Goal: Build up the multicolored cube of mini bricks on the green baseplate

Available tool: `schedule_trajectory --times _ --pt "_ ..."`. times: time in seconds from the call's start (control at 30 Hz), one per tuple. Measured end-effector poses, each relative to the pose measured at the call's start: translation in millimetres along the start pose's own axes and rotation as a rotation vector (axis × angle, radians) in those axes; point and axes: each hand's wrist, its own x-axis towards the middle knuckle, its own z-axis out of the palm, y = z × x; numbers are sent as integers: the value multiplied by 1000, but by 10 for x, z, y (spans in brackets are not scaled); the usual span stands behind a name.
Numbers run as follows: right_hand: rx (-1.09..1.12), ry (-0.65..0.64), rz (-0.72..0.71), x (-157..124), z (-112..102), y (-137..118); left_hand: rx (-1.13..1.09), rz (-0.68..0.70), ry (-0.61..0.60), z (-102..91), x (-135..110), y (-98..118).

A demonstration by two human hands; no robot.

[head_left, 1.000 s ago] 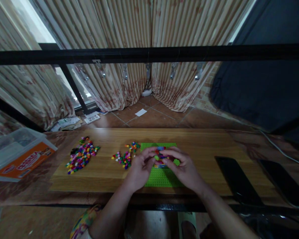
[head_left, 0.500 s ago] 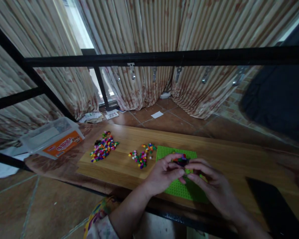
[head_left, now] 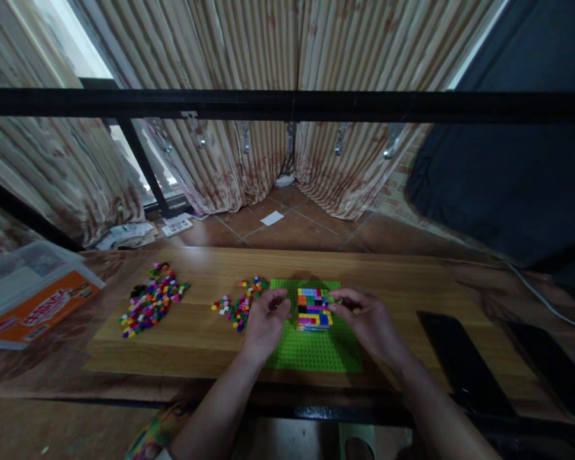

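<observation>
A multicoloured block of stacked toy bricks sits on a green studded baseplate in front of me. My left hand hovers at the baseplate's left side, thumb and fingers curved but apart, holding nothing visible. At the block's upper right edge, my right hand pinches what looks like a small green toy brick; its fingertips touch or nearly touch the block. Something yellowish shows under the right fingers, too small to make out.
Loose toy bricks lie in a small group left of the baseplate and a larger pile farther left. A clear plastic box with an orange label stands at far left. Two dark flat objects lie at right on the wooden board.
My hands have moved apart from their meeting place over the baseplate, uncovering the brick block. The left hand has opened. My view has turned to the right.
</observation>
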Motion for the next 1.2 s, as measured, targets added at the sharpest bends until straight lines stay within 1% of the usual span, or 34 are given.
schedule_trajectory --times 0.1,0.2,0.4,0.53,0.6,0.73,0.83,0.9,1.03,1.1,1.2 --pt "-15 -29 8 25 37 17 30 -15 -27 11 3 -5" --pt "-31 -51 12 35 61 36 50 -3 -47 11 3 -12" --pt "-86 -19 7 35 95 27 54 14 -71 25 1 -26" --pt "-93 -4 1 16 78 18 37 3 -76 29 -13 -18" --pt "-54 12 7 9 57 25 33 -2 -74 31 -20 -10" --pt "91 76 36 27 24 73 33 -7 -66 40 -28 16" --pt "157 151 103 55 49 108 25 -7 -62 49 -31 43" --pt "208 184 193 65 95 107 12 -10 -65 59 -30 54" --pt "341 179 397 64 196 38 1 -8 -75 83 -12 33" --pt "391 175 441 64 222 -5 8 0 -83 90 3 7" --pt "424 167 450 67 225 -43 38 18 -89 96 26 -25"
